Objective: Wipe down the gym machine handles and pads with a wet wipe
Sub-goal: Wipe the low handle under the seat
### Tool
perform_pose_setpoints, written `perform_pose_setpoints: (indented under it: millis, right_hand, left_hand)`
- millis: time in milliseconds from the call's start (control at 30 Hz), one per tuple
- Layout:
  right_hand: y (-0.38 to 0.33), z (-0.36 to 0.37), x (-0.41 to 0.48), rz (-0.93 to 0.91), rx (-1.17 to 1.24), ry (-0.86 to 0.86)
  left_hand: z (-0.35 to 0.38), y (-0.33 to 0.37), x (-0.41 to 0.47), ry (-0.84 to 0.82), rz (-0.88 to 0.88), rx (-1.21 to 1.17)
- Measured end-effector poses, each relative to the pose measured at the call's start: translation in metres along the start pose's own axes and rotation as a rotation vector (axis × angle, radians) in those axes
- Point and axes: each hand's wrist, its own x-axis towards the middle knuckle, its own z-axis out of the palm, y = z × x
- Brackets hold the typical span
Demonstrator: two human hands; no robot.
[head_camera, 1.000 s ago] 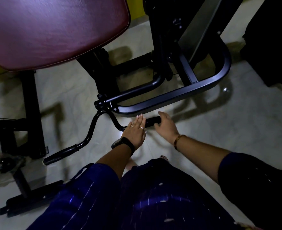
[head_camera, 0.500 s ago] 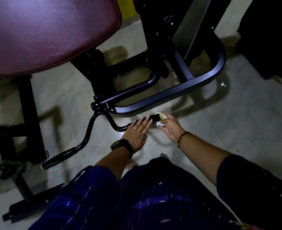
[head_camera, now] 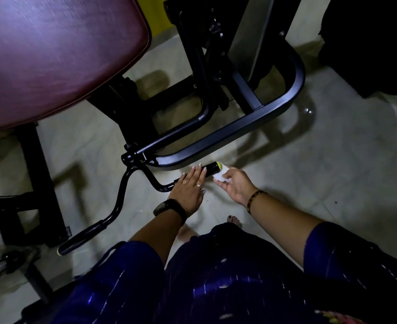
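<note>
The wet wipe (head_camera: 220,176) is a small white bunch low in the middle of the head view, just at the free end of the handle (head_camera: 210,170). The right hand (head_camera: 236,184) holds it, with fingers and thumb closed around the wipe and the palm turned to the handle. The wipe is right beside the yellow end cap (head_camera: 219,165) of the handle; if it really touches the cap, I cannot tell.

The left hand (head_camera: 189,186) lies flat on the inner part of the same black handle, its fingers straight and close together, not curled around it. On this wrist there is a dark watch (head_camera: 169,210), and on the right wrist a thin bracelet (head_camera: 255,199).

The handle belongs to a bent bar (head_camera: 122,194) that goes from a joint on the machine down to the left and ends in a second grip (head_camera: 80,240), well apart from both hands. Above the hands runs the black frame tube (head_camera: 239,127), curved at its right corner. The maroon pad (head_camera: 59,57) fills the upper left and is blurred. Everything stands on a pale floor (head_camera: 333,160). The person's dark blue clothing (head_camera: 216,288) covers the lower part of the view.
</note>
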Motion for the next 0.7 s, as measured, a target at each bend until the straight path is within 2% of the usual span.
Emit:
perform_pose_setpoints:
  millis: [267,367,467,533,633,700]
  right_hand:
    - [-0.005,-0.008,-0.004,-0.003,-0.047,0.048]
    - [-0.007,0.0,0.002,-0.068,-0.217,0.055]
    - [-0.008,0.014,0.01,-0.249,-0.593,0.071]
    - [-0.01,0.015,0.012,-0.506,-1.029,0.062]
    - [-0.008,0.014,0.008,-0.806,-1.674,-0.128]
    - [0.001,0.014,0.004,-0.889,-1.943,-0.213]
  left_hand:
    - [0.001,-0.001,0.0,0.018,0.005,-0.015]
    - [0.001,0.0,0.0,0.024,-0.003,-0.011]
    - [0.002,0.0,-0.001,0.022,-0.003,-0.012]
    - [0.001,-0.001,-0.002,0.023,-0.003,-0.022]
    - [-0.001,0.0,-0.003,0.023,-0.002,-0.01]
    - [0.0,-0.001,-0.004,0.02,-0.012,-0.015]
